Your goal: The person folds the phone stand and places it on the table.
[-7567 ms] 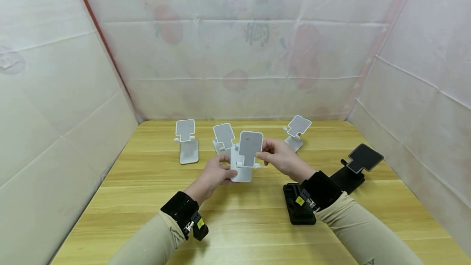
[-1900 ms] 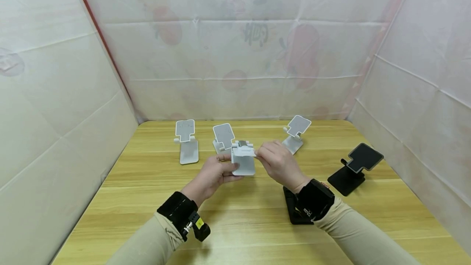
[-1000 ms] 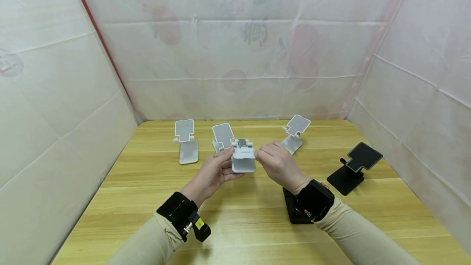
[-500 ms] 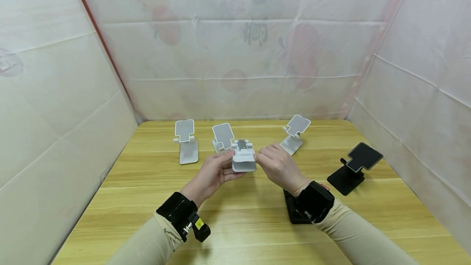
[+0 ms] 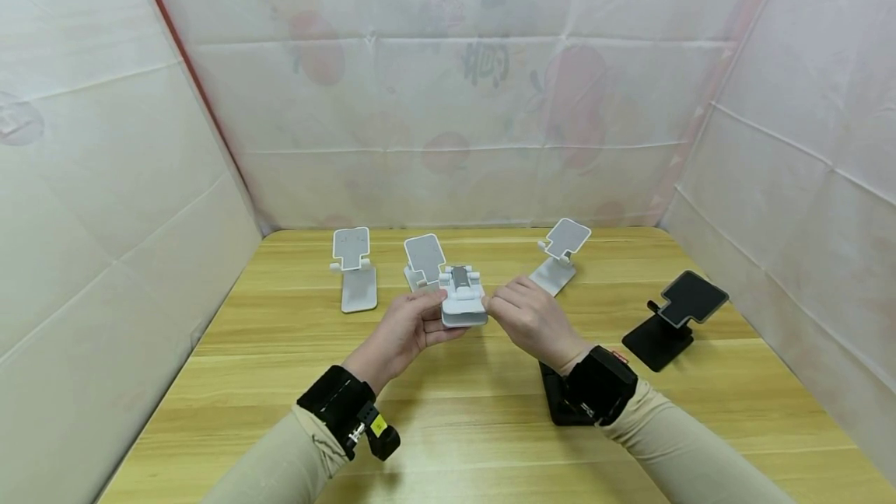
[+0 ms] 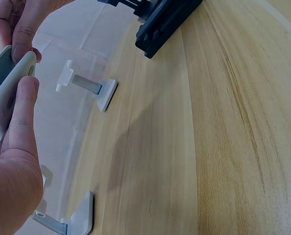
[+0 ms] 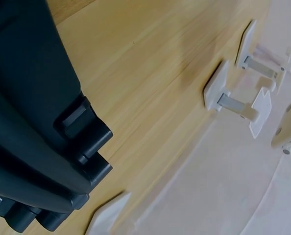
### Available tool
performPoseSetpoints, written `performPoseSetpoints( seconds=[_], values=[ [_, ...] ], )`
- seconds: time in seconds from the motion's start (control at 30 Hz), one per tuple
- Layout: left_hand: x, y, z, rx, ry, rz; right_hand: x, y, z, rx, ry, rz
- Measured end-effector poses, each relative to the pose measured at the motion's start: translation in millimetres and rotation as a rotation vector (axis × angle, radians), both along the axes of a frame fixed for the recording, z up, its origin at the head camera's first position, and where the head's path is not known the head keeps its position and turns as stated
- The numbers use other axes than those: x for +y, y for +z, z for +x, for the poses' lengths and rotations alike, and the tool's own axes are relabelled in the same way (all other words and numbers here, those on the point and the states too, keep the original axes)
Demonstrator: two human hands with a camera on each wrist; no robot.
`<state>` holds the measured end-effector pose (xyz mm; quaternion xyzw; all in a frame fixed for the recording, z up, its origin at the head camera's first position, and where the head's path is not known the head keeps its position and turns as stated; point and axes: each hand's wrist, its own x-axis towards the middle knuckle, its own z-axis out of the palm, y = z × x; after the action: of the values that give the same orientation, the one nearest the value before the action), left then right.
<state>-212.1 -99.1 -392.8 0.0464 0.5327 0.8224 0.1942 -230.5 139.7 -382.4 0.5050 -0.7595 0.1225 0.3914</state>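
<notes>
A white phone stand (image 5: 463,307), folded nearly flat, is held above the middle of the table. Its grey hinge arm faces up and a narrow gap shows between its top plate and base. My left hand (image 5: 404,333) grips the stand's left side, thumb at the top and fingers underneath. At the opposite edge, my right hand (image 5: 535,323) pinches the plate with curled fingers. The left wrist view shows both thumbs on the stand (image 6: 13,88) and its plates close together. Only a corner of the stand (image 7: 288,126) enters the right wrist view.
Three unfolded white phone stands (image 5: 359,290) (image 5: 424,255) (image 5: 568,239) stand along the back of the wooden table (image 5: 462,442). An unfolded black stand (image 5: 693,302) is at the right. A folded black stand (image 5: 556,403) lies partly hidden beneath my right wrist. Fabric walls enclose the table.
The held stand's plate, upright and facing me at first, has swung down over the base, and the gap keeps narrowing. My left thumb has moved up from the base to the stand's upper left edge.
</notes>
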Motion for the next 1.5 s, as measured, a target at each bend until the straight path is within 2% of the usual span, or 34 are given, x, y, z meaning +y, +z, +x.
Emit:
performPoseSetpoints(
  seconds=[0.43,0.77,0.93,1.17,1.37,1.5],
  values=[
    [-1.7,-0.4,0.3,-0.008,0.014,-0.01,5.1,-2.1,-0.4,-0.01,0.027,0.029],
    [-1.9,-1.3,-1.3,0.005,0.018,-0.032,6.0,-5.3,-1.6,-0.075,0.055,-0.019],
    [-1.7,-2.2,-1.1,0.012,0.012,-0.033,5.0,-5.3,-1.0,-0.151,0.043,-0.047],
    [-1.5,-3.2,-1.0,0.03,-0.005,-0.031,1.5,-7.5,1.6,-0.251,-0.023,-0.117],
    [-0.9,-3.8,-0.2,0.032,-0.011,-0.034,-3.6,-8.1,3.1,-0.403,-0.079,-0.236],
    [-0.2,-4.0,0.0,0.028,-0.008,-0.034,-5.1,-7.3,4.0,-0.497,-0.137,-0.27]
  ],
)
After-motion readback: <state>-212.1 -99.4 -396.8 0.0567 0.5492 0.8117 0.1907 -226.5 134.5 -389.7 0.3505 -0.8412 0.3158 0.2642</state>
